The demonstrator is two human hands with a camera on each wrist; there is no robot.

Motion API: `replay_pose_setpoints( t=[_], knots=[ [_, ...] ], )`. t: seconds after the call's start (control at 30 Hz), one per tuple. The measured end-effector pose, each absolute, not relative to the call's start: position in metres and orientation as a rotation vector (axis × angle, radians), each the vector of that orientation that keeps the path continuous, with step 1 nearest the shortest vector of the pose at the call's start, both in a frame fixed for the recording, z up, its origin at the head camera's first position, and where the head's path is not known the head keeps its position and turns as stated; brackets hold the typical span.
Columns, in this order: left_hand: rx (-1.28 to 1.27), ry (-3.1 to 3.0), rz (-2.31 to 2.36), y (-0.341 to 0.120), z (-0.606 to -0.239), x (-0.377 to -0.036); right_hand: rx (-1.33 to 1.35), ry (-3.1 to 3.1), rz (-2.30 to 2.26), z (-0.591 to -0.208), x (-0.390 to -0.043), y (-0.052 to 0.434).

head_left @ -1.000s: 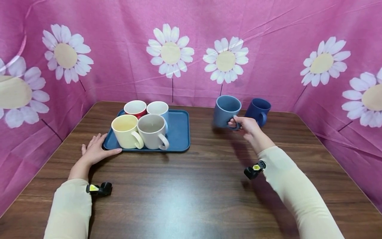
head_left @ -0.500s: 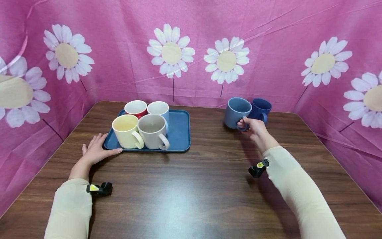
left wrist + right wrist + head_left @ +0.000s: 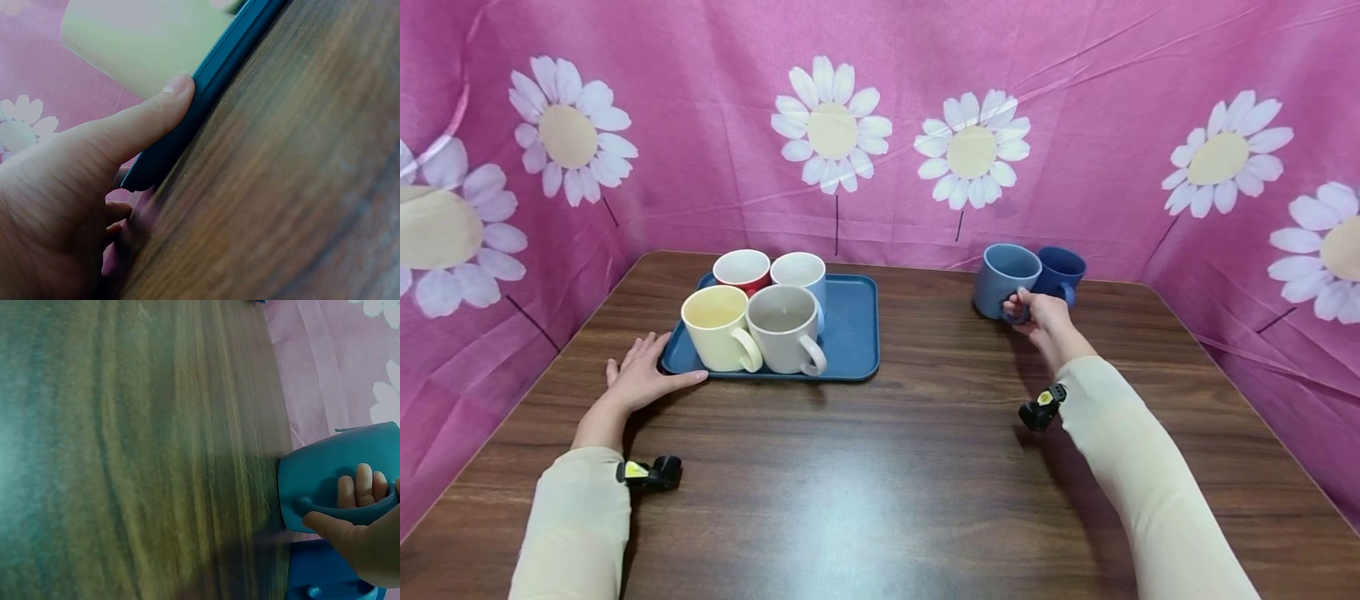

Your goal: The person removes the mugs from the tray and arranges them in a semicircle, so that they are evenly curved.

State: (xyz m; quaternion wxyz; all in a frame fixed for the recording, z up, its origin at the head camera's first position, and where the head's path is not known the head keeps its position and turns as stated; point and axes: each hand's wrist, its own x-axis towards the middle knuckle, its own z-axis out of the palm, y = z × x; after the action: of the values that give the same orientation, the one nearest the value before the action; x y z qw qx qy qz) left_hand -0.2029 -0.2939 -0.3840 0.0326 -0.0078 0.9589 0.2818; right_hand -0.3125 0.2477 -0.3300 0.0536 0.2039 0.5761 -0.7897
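Observation:
My right hand [image 3: 1043, 321] grips the handle of a grey-blue mug [image 3: 996, 282], which is upright at the back right. In the right wrist view the fingers [image 3: 364, 487] pass through the handle, with the thumb along its outside. Right beside it is a navy mug [image 3: 1060, 268], partly covered by the hand and the grey-blue mug. My left hand [image 3: 642, 375] lies at the near left corner of a blue tray [image 3: 853, 333], fingers spread. Its thumb rests along the front rim, as the left wrist view shows on the tray edge [image 3: 209, 94].
On the tray's left part stand a yellow mug [image 3: 711, 337], a grey mug [image 3: 778, 337], a red mug [image 3: 751, 287] and a light-blue mug [image 3: 815, 292], close together. A pink flowered cloth [image 3: 895, 217] hangs behind the brown wooden table [image 3: 850, 467].
My right hand has carried the grey-blue mug to the right, up against the navy mug in the head view. The left hand and the tray stay in place.

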Motion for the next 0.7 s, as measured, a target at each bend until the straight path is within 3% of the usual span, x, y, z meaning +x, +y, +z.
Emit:
replay_pose_setpoints(
  t=[0.27,0.7],
  knots=[
    [-0.028,2.937,0.866,-0.295,-0.384,-0.204,0.714,1.727,-2.411,-0.335,-0.33,0.251],
    [-0.022,2.949,0.86,-0.294,-0.382,-0.204,0.762,1.74,-2.453,-0.318,-0.316,0.237]
  ],
)
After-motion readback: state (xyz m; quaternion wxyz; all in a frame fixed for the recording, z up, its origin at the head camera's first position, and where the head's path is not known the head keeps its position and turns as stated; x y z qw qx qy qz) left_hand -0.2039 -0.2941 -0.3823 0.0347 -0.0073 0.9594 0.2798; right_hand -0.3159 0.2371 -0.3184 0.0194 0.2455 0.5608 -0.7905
